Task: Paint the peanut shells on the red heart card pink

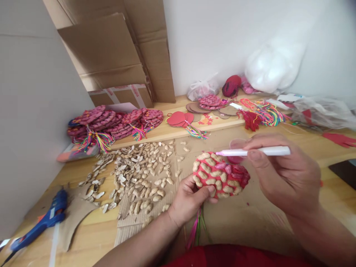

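My left hand (191,198) grips the lower left edge of a red heart-shaped piece (210,181) with peanuts fixed over its face. Most of its peanuts are bare tan; several on the right side are coloured pink. Green and pink strings (198,228) hang beneath it. Between the thumb and fingers of my right hand (283,168) is a white pen-like paint brush or marker (268,151). Its pink tip is at the top edge of the heart. Behind the pen, partly hidden, stands a small clear cup (236,144) with pink in it.
Loose peanuts and shells (144,174) spread over cardboard on the left. A blue glue gun (41,220) lies at the far left. Pink peanut pieces with tassels (122,122) are stacked behind. Red hearts (179,119), bright tassels (267,111) and a white bag (272,66) stand along the back.
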Tool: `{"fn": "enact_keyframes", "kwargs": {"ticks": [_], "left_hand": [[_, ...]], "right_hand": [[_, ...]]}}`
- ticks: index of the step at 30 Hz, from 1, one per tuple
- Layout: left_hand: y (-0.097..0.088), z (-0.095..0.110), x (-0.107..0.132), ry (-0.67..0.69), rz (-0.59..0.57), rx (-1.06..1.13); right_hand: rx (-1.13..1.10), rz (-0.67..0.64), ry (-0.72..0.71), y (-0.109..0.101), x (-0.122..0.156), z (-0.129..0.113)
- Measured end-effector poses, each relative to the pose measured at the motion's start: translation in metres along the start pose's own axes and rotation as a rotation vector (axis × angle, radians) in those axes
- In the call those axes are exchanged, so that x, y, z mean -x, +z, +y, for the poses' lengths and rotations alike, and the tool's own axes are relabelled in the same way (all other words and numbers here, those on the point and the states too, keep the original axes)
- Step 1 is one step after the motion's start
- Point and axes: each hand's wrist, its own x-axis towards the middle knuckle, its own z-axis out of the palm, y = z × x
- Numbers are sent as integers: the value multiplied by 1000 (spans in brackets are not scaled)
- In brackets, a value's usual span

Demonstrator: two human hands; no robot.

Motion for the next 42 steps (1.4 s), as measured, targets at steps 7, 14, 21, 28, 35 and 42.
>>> {"fn": "enact_keyframes", "kwargs": {"ticks": [7,14,21,28,35,42], "left_hand": [[-1,0,2,-12,20,-9],[-1,-2,3,15,40,-46],[1,-3,4,29,118,-141],[-1,-7,4,77,129,-180],[-2,-8,4,83,145,-198],[-3,-8,4,96,137,-224]], "right_hand": [[-5,11,-23,-1,0,0],[17,-13,-61,0,0,-3],[111,-50,-137,1,3,1],[87,-12,-174,4,5,0],[104,58,-184,-1,2,-3],[87,14,-165,0,3,-2]]}}
